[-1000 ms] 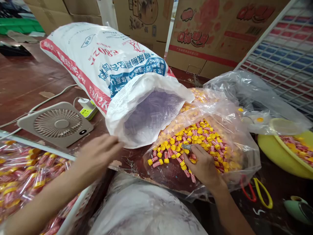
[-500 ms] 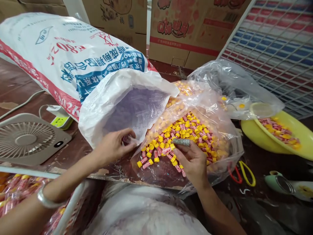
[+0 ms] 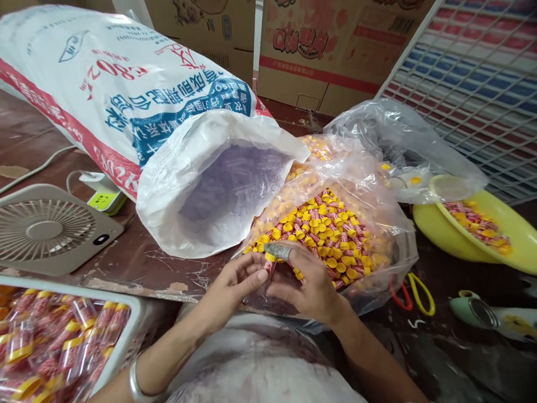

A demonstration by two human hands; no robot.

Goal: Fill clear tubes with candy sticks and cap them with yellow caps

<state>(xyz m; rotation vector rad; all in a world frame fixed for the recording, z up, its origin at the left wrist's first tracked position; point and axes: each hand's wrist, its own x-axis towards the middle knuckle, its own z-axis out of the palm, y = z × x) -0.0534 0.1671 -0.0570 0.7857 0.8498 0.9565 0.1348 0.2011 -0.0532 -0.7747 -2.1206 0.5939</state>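
My left hand (image 3: 235,282) and my right hand (image 3: 308,288) meet fingertip to fingertip at the front edge of a clear plastic bag (image 3: 377,184). The bag is heaped with small red-and-white rolls with yellow caps (image 3: 331,229). My left fingers pinch a small clear tube (image 3: 268,270). My right fingers hold one capped roll against it, mostly hidden by the fingers. A grey wrap (image 3: 277,250) covers my right index fingertip. Just behind the hands a big white woven sack (image 3: 126,101) lies open, with clear tubes (image 3: 235,184) inside.
A white tray (image 3: 132,313) of filled tubes sits at lower left. A flat fan (image 3: 46,229) and a power strip (image 3: 103,198) lie left. At right are a yellow basin (image 3: 461,249), red-and-yellow scissors (image 3: 413,296) and a green tool (image 3: 495,316). Cardboard boxes (image 3: 319,50) stand behind.
My left hand reached to the sack's mouth, pinched something clear there, then came right to meet my right hand. My right hand drew back from the pile of rolls.
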